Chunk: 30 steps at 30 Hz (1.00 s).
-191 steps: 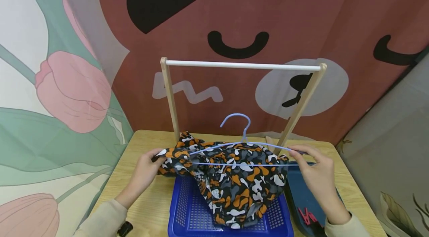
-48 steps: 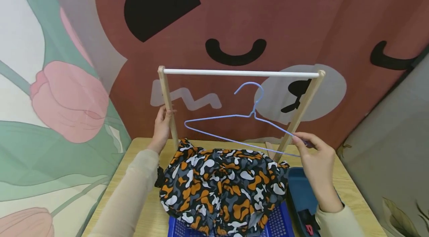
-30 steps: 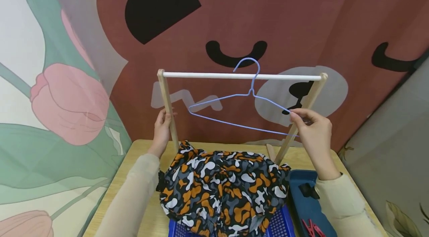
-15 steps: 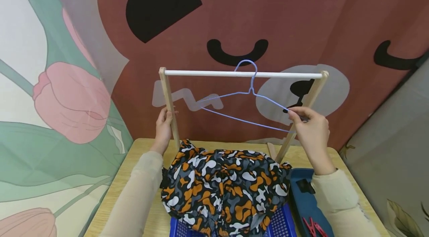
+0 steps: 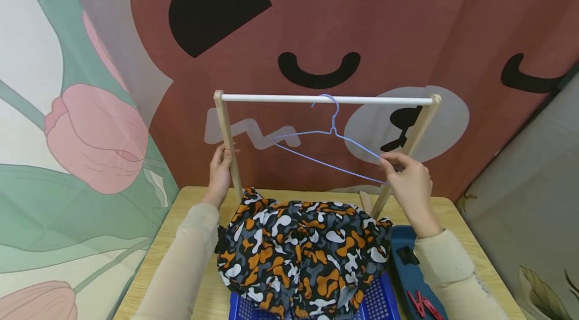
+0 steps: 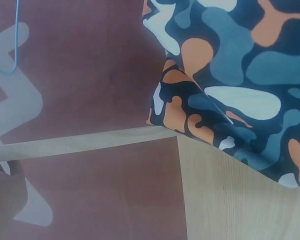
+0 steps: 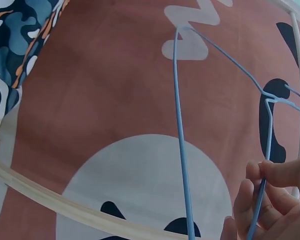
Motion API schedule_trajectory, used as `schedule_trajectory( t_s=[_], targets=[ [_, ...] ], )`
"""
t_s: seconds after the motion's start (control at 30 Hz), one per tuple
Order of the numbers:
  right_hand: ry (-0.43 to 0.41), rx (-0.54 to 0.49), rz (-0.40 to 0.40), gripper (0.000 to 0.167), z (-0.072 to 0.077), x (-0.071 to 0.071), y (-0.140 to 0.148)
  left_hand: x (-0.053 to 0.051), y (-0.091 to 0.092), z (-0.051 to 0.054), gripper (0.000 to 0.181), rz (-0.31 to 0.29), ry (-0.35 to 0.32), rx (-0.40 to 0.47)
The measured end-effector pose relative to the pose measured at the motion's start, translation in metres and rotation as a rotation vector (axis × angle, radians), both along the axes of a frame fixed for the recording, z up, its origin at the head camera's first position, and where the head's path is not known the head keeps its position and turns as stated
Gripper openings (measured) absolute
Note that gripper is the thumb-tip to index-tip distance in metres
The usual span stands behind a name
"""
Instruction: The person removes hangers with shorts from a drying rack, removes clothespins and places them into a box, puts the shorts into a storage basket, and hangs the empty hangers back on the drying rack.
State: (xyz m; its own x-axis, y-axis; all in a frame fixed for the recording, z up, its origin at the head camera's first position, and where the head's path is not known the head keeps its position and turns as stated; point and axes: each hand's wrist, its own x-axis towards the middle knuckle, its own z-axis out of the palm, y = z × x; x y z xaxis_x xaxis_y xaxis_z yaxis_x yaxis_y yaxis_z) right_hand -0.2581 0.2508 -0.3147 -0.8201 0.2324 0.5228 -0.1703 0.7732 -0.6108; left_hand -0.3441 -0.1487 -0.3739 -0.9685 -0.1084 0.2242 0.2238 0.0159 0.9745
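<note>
A blue wire clothes hanger (image 5: pixel 333 129) hangs by its hook over the white rod (image 5: pixel 271 99) of a wooden rack. My right hand (image 5: pixel 410 184) pinches the hanger's right end between thumb and fingers, plainly visible in the right wrist view too, where the hand (image 7: pixel 280 192) is at lower right. My left hand (image 5: pixel 219 174) grips the rack's left post (image 5: pixel 223 121); the left wrist view shows only part of that hand (image 6: pixel 5 200). Below the rack lies a garment (image 5: pixel 303 254) patterned in black, orange, grey and white, spread over a blue basket (image 5: pixel 380 300).
Right of the basket, a dark blue tray (image 5: pixel 407 277) holds red clothespins (image 5: pixel 424 305) and a small black item (image 5: pixel 408 255). The rack's right post (image 5: pixel 416 131) rises just behind my right hand. A printed curtain (image 5: pixel 475 23) hangs behind the wooden table (image 5: pixel 154 264).
Earlier my left hand held the garment; it then moved to the rack's left post. My right hand raised the bare hanger away from the garment, then lowered its hook onto the rod.
</note>
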Motion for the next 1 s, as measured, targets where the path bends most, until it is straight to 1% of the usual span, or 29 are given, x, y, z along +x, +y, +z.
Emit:
schedule_trajectory(
  t_s=[0.1,0.3,0.47,0.57,0.7,0.87,1.0],
  targets=[
    [-0.015,0.009,0.014,0.025,-0.002,0.000,0.000,-0.001,0.000,0.000,0.054,-0.003,0.007,0.002],
    [-0.019,0.010,0.036,0.031,-0.006,0.002,0.004,-0.005,0.000,0.003,0.053,-0.014,0.036,-0.007],
    [-0.025,0.021,0.025,0.033,-0.009,0.006,0.013,-0.008,0.000,0.004,0.050,-0.008,0.066,-0.052],
    [-0.026,0.009,0.029,0.032,-0.012,0.007,0.021,-0.008,0.000,0.006,0.048,0.003,0.077,-0.077],
    [-0.049,-0.043,0.040,0.031,-0.018,0.009,0.032,-0.006,-0.001,0.010,0.047,0.011,0.055,-0.097],
    [-0.128,-0.131,0.056,0.035,-0.030,0.012,0.045,-0.004,-0.008,0.012,0.050,-0.027,0.017,-0.127],
    [-0.186,-0.125,0.049,0.042,-0.040,0.016,0.054,-0.001,-0.015,0.013,0.052,-0.053,-0.010,-0.182]
  ],
)
